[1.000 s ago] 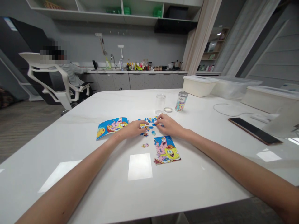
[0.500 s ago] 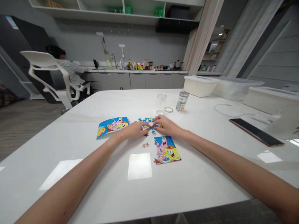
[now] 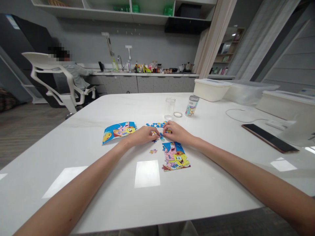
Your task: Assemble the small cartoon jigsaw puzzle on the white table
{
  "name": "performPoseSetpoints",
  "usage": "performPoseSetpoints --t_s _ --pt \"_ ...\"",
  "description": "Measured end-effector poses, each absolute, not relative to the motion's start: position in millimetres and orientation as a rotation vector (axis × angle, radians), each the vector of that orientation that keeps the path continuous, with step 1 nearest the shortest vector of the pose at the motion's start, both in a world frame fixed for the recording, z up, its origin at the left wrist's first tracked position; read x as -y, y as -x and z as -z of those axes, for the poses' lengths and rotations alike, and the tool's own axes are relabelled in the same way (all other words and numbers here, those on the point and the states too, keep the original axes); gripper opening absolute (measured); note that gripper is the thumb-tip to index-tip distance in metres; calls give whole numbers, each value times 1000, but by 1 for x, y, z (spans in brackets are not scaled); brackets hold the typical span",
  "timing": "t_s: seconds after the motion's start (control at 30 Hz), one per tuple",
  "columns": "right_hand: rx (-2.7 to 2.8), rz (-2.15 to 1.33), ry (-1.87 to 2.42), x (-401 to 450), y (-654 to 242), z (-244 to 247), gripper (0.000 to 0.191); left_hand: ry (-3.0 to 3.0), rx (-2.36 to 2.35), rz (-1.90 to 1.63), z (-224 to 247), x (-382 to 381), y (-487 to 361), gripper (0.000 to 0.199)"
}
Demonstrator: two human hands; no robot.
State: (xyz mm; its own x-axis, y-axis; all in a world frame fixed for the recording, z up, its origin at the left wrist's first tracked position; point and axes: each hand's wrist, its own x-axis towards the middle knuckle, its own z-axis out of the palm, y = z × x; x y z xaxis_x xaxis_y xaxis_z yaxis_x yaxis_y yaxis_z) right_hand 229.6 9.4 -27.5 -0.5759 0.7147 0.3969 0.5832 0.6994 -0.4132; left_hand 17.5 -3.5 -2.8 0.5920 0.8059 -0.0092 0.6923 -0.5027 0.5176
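Note:
My left hand (image 3: pixel 144 135) rests low over loose jigsaw pieces, its bent fingertips closed at a small blue puzzle piece (image 3: pixel 161 135). Opposite it, my right hand (image 3: pixel 176 132) has thumb and fingers drawn together among the pieces; what they pinch is too small to make out. Behind the hands lies a spread of loose puzzle pieces (image 3: pixel 156 125), mostly blue. A joined puzzle section (image 3: pixel 176 157) with a pink starfish and a yellow sponge figure lies just in front of my right hand. Two small joined pieces (image 3: pixel 153 151) sit to its left.
A curved picture sheet (image 3: pixel 119 131) with the same cartoon lies left of my left hand. Farther back stand a clear jar (image 3: pixel 170 107), a lid ring (image 3: pixel 177 114) and a printed canister (image 3: pixel 192 106). At right are a phone (image 3: pixel 269 137) and plastic boxes (image 3: pixel 212 90). A person (image 3: pixel 76 75) sits back left.
My fingertips, nearly meeting before, are now slightly apart, with the blue piece showing between them. The joined section and the picture sheet have stayed in place.

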Motion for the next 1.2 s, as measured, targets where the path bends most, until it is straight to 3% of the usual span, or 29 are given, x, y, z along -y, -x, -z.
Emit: performPoseSetpoints --t_s 0.37,0.63,1.2 --pt "2322 -421 961 -5 -238 19 7 -2163 -1399 -399 -8 3 -16 23" --pt "2361 -393 1006 -8 -251 19 10 -1970 -1368 -5 -25 0 27 30" --pt "2419 -314 1049 -12 -253 22 9 -2191 -1126 206 -36 21 -5 32"
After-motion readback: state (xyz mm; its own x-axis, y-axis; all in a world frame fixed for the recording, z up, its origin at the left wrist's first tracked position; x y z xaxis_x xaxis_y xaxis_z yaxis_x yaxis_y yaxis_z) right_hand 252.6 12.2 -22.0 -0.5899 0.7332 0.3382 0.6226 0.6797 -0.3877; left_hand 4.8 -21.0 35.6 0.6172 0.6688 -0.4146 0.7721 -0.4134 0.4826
